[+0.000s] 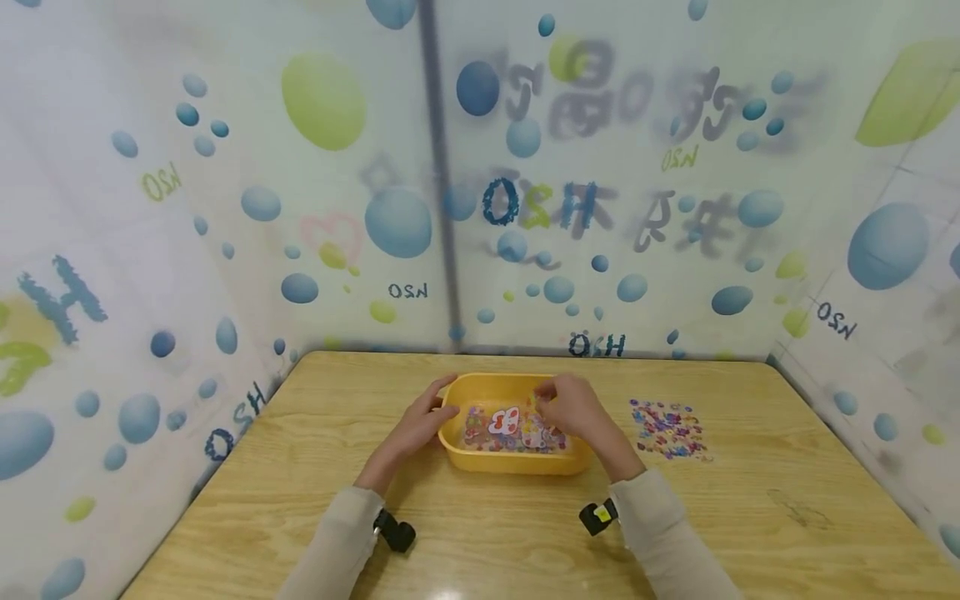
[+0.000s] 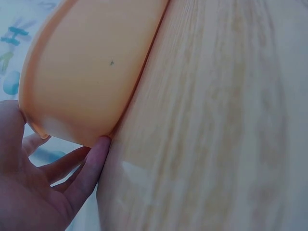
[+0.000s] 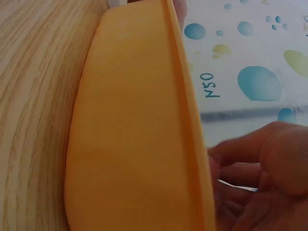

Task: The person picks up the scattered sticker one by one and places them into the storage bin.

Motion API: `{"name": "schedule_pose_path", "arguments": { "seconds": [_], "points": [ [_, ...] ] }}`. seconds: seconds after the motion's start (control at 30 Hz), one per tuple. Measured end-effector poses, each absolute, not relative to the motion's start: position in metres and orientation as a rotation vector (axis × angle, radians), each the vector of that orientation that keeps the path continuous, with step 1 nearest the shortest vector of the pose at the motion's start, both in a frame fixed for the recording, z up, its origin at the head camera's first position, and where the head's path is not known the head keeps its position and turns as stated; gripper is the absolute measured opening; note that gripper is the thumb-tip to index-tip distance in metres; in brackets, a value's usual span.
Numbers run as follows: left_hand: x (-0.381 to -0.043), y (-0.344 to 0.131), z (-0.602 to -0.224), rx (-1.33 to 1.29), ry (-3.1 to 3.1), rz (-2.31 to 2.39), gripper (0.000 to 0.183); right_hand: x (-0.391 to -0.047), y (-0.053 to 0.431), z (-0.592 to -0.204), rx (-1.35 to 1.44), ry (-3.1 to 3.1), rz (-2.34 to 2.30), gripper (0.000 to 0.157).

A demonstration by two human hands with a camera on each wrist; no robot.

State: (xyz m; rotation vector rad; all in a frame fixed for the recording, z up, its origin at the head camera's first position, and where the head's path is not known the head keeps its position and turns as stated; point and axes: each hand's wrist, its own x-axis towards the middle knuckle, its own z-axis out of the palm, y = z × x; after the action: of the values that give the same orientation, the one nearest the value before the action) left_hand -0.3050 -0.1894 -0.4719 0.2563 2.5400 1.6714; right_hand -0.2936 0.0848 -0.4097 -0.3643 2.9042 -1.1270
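A yellow plastic basin [image 1: 516, 461] sits on the table, holding many small multicoloured pieces [image 1: 476, 435] and a red-and-white cartoon cutout [image 1: 504, 421]. My left hand [image 1: 423, 421] grips the basin's left end, thumb over the rim and fingers against the outer wall, as the left wrist view also shows. Over the basin's right part is my right hand [image 1: 572, 406], its fingers bent down toward a pale figure-shaped piece [image 1: 534, 433]. In the right wrist view the basin wall [image 3: 130, 115] hides those fingertips, and I cannot tell whether they pinch anything.
To the right of the basin, a patch of small shiny multicoloured pieces [image 1: 670, 429] is spread on the wooden table [image 1: 750, 517]. Walls printed with blue and green bubbles [image 1: 397, 221] stand along the table's back and sides.
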Motion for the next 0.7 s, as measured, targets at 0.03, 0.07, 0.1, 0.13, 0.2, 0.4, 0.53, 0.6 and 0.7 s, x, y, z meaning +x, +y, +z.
{"name": "schedule_pose_path", "arguments": {
  "seconds": [0.03,0.07,0.1,0.13,0.2,0.4,0.53,0.6,0.7],
  "points": [
    [-0.305,-0.189,-0.472,0.249,2.534,1.677,0.055,-0.294,0.086,-0.410,-0.345,2.909,-1.095,0.026],
    [-0.305,-0.189,-0.471,0.245,2.536,1.675,0.054,-0.294,0.086,-0.410,-0.324,2.917,-1.059,0.026],
    [-0.304,-0.188,-0.471,0.237,2.531,1.679,0.054,-0.294,0.087,-0.411,-0.301,2.906,-1.046,0.026],
    [-0.304,-0.188,-0.471,0.231,2.532,1.681,0.054,-0.295,0.088,-0.412,-0.288,2.903,-1.031,0.026],
    [-0.304,-0.187,-0.471,0.224,2.551,1.667,0.054,-0.295,0.090,-0.416,-0.260,2.909,-1.011,0.023],
    [-0.305,-0.188,-0.471,0.233,2.555,1.669,0.055,-0.295,0.089,-0.422,-0.212,2.937,-0.964,0.009],
    [-0.307,-0.188,-0.472,0.235,2.544,1.668,0.055,-0.295,0.087,-0.424,-0.177,2.908,-0.930,0.006],
    [-0.308,-0.188,-0.473,0.236,2.530,1.677,0.056,-0.296,0.087,-0.427,-0.183,2.907,-0.878,0.005],
    [-0.308,-0.188,-0.473,0.229,2.537,1.674,0.056,-0.296,0.086,-0.430,-0.229,2.948,-0.764,0.010]
  ]
}}
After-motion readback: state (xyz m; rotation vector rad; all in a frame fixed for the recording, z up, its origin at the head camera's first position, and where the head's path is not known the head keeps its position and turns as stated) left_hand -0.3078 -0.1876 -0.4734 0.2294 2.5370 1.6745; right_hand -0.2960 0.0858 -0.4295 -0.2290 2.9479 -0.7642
